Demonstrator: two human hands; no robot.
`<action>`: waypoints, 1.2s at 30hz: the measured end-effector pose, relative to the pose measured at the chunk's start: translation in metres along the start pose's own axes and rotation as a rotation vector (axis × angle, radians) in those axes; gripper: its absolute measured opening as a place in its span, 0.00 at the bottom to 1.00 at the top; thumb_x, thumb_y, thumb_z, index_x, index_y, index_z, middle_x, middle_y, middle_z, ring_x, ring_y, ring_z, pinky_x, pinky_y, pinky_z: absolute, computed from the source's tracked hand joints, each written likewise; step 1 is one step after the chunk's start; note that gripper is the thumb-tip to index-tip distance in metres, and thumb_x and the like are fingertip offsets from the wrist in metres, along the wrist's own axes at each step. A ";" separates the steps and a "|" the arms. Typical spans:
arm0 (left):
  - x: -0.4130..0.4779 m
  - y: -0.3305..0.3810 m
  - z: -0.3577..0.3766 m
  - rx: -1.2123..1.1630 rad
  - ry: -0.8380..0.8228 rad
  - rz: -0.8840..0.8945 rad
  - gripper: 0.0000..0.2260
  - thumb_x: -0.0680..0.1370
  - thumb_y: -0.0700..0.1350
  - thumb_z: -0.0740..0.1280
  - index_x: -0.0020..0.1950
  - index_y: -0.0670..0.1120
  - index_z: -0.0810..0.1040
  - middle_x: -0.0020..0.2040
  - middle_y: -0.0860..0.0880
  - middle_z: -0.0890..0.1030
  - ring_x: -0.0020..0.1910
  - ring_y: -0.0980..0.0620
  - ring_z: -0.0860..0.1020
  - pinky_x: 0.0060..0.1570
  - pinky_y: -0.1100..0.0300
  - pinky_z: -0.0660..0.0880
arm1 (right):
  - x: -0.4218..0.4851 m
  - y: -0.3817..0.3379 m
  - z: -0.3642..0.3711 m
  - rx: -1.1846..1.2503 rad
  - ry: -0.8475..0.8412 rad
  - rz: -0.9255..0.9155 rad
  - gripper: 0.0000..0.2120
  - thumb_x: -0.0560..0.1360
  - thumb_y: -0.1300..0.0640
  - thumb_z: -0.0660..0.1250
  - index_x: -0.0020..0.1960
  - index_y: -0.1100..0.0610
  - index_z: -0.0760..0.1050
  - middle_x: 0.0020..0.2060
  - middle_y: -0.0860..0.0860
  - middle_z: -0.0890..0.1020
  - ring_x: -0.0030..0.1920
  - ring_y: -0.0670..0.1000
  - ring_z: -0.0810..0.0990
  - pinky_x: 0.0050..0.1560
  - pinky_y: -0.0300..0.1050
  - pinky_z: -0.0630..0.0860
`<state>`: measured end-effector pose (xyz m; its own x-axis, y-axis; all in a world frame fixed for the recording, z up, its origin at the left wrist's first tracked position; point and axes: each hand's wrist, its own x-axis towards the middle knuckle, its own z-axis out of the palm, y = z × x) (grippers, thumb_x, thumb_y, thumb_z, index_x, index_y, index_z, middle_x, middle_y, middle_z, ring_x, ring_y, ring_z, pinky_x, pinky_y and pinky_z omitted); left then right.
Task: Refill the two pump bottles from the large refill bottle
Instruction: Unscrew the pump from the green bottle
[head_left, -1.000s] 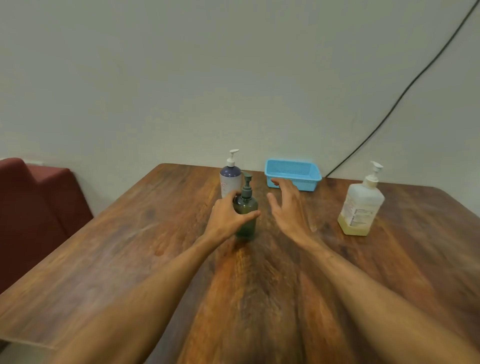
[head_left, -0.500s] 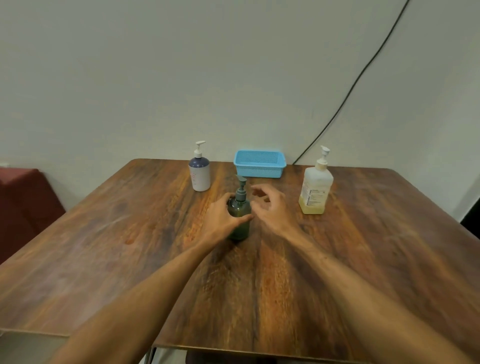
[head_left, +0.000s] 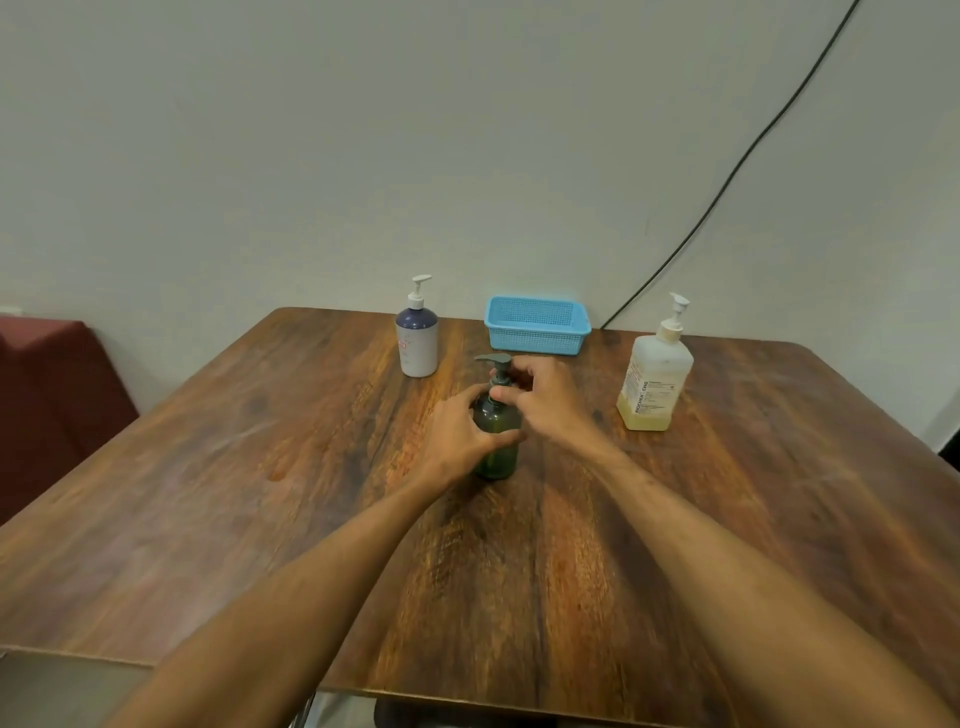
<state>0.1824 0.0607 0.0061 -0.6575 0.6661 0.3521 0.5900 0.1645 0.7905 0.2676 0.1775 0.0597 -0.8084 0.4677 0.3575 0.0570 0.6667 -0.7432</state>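
left hand (head_left: 457, 431) grips green bottle (head_left: 497, 457) | refill bottle (head_left: 655, 382): yellow liquid (low)

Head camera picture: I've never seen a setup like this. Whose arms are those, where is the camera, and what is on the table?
No machine here: a person wears a wide-angle camera on the head, looking forward and down, so you see their own two bare arms. The left hand grips the body of a dark green pump bottle standing upright on the wooden table. The right hand pinches its neck just under the pump head, probably to unscrew it. Further back stand a white pump bottle with a purple top, a blue plastic basket and, to the right, the large refill bottle, with yellowish liquid low in it. A black cable crosses the wall.
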 end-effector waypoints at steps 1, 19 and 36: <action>0.001 0.000 -0.001 0.011 -0.005 0.000 0.34 0.66 0.56 0.80 0.69 0.49 0.75 0.60 0.55 0.81 0.55 0.62 0.78 0.55 0.65 0.77 | 0.001 -0.002 -0.002 0.012 -0.023 0.009 0.10 0.75 0.62 0.74 0.56 0.58 0.82 0.50 0.51 0.84 0.52 0.49 0.82 0.57 0.49 0.81; 0.002 -0.011 -0.020 0.140 -0.018 -0.052 0.39 0.62 0.67 0.77 0.69 0.54 0.74 0.65 0.53 0.79 0.62 0.53 0.76 0.63 0.47 0.76 | 0.015 -0.022 -0.018 0.255 0.006 0.067 0.12 0.77 0.67 0.70 0.59 0.57 0.81 0.54 0.51 0.83 0.57 0.54 0.82 0.60 0.59 0.81; -0.008 -0.013 -0.044 0.110 0.032 -0.039 0.34 0.64 0.58 0.81 0.67 0.51 0.76 0.63 0.52 0.81 0.58 0.58 0.76 0.60 0.57 0.77 | 0.006 -0.034 -0.050 0.639 0.268 0.097 0.08 0.76 0.71 0.70 0.54 0.68 0.80 0.47 0.58 0.84 0.44 0.53 0.86 0.46 0.44 0.85</action>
<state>0.1591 0.0208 0.0147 -0.6946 0.6344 0.3393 0.6105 0.2701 0.7446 0.2905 0.1867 0.1154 -0.6397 0.6899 0.3388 -0.3008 0.1809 -0.9364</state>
